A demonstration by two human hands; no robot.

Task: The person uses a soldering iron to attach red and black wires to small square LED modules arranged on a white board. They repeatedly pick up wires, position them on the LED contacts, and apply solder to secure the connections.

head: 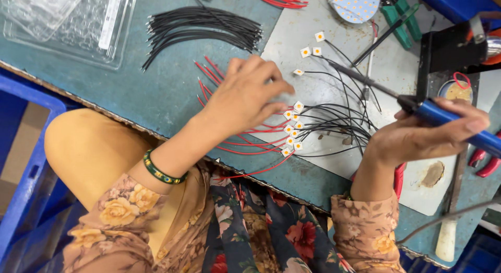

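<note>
Your right hand [422,134] is wrapped tight around the blue-handled soldering iron [417,108]. Its long axis slants up and away from your grip, with the thin dark tip pointing at the small square white chips with orange centres [293,128] on the pale grey work mat [313,48].

Your left hand [248,93] rests curled over the loose red wires [245,140] beside that mat, fingertips [282,87] just short of the chips; whether it pinches anything I cannot tell.

I count about twelve chips: eight clustered near your fingertips, four farther up the mat. One bundle of black wires [201,27] lies beyond the mat's edge.
</note>
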